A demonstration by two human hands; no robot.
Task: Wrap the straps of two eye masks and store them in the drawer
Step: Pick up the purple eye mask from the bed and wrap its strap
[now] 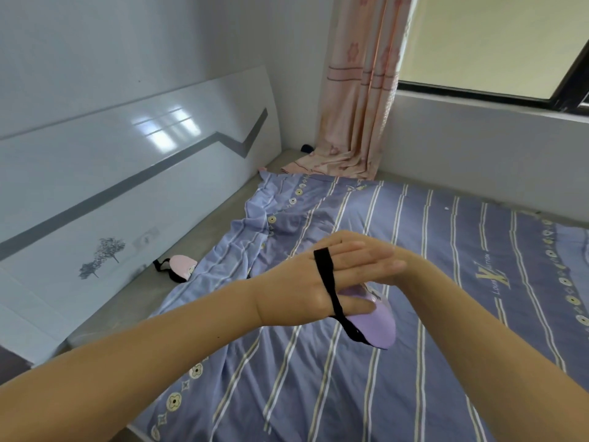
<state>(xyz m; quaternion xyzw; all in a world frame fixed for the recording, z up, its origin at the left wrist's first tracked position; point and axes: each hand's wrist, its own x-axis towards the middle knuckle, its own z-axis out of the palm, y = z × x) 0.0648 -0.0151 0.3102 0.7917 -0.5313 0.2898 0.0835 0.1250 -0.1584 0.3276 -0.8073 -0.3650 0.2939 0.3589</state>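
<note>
At the centre of the frame the left hand (306, 282) is held flat over the bed (446, 314), fingers extended and together. A black strap (328, 282) loops over the back of those fingers and runs down to a purple mask (373, 327) that hangs just under the hand, with the thumb pressed against its upper edge. The left grip is thus unclenched, carrying the mask by its strap. The right hand (395, 266) lies behind the left fingers and is mostly hidden; whether its grip is clenched or released cannot be told. A pink mask (180, 266) with a black strap lies at centre left, on the bare mattress edge beside the headboard (111, 173), well apart from the hands.
</note>
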